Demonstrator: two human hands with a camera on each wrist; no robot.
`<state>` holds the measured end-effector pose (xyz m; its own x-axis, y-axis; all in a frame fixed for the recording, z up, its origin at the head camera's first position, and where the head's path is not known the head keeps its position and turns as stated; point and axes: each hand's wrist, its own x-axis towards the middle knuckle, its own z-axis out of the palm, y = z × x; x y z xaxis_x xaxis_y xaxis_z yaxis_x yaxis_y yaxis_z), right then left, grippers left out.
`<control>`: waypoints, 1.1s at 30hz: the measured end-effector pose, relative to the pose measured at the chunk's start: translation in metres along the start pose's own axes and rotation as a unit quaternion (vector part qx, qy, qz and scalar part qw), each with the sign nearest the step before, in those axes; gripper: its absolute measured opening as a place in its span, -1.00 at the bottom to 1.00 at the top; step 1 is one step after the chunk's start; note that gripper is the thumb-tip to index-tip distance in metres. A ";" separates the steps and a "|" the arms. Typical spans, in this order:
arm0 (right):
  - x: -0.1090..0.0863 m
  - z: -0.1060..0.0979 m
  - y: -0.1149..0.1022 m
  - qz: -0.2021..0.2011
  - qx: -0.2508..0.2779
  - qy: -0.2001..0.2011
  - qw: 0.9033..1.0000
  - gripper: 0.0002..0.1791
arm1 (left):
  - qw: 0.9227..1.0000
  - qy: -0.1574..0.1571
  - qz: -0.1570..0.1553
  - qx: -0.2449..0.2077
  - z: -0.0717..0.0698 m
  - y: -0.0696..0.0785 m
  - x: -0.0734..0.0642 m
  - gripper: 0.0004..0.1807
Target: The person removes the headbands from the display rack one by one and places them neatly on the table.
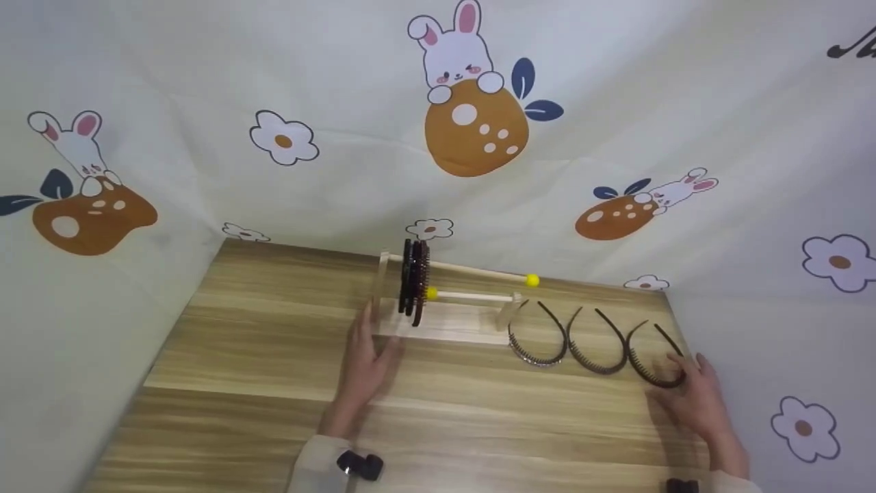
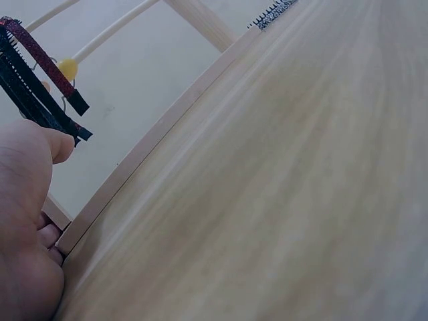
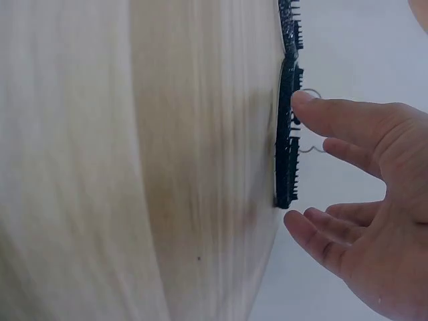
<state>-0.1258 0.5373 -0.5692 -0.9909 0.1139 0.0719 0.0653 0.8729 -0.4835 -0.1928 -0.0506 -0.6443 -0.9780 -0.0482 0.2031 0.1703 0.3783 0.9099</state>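
Note:
A light wooden rack (image 1: 455,323) with two rods tipped by yellow balls stands at the back of the table. Several dark toothed headbands (image 1: 413,281) hang bunched on its left part. My left hand (image 1: 366,366) holds the rack's left end, its fingers bent round the corner of the base (image 2: 127,167) and the thumb in front. Three more headbands lie in a row to the right of the rack: one with a sparkly band (image 1: 537,356), a dark middle one (image 1: 599,366), and a dark right one (image 1: 657,376). Around that right headband my right hand (image 1: 698,400) spreads loosely, thumb tip close against it.
The wood-grain table (image 1: 479,418) runs up to a pale curtain (image 1: 356,185) printed with rabbits and flowers, which encloses the back and both sides. A longer rod (image 1: 472,269) sticks out rightward behind a shorter rod (image 1: 475,296).

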 end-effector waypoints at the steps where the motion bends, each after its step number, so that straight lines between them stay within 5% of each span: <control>1: -0.001 0.001 -0.003 0.001 0.005 0.004 1.000 -0.12 | 1.000 0.000 -0.001 0.000 0.000 0.000 0.000 -0.05; 13: 0.000 0.014 -0.051 -0.033 0.040 0.089 0.995 -0.22 | 1.000 -0.004 -0.012 -0.005 0.000 0.000 -0.001 -0.06; 20: 0.006 0.030 -0.076 -0.075 0.069 0.193 0.976 -0.34 | 1.000 -0.003 0.002 0.012 -0.001 0.000 0.000 -0.05; 29: 0.005 0.044 -0.107 -0.046 0.084 0.223 0.970 -0.46 | 1.000 -0.004 0.000 -0.002 0.000 -0.002 0.000 -0.04; 33: 0.006 0.045 -0.120 -0.057 0.093 0.257 0.960 -0.49 | 1.000 -0.005 -0.006 -0.001 0.000 -0.002 0.000 -0.03</control>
<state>-0.1450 0.4118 -0.5502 -0.7982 0.2840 0.5313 -0.1085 0.7997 -0.5906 -0.1931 -0.0516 -0.6456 -0.9809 -0.0439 0.1897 0.1598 0.3756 0.9129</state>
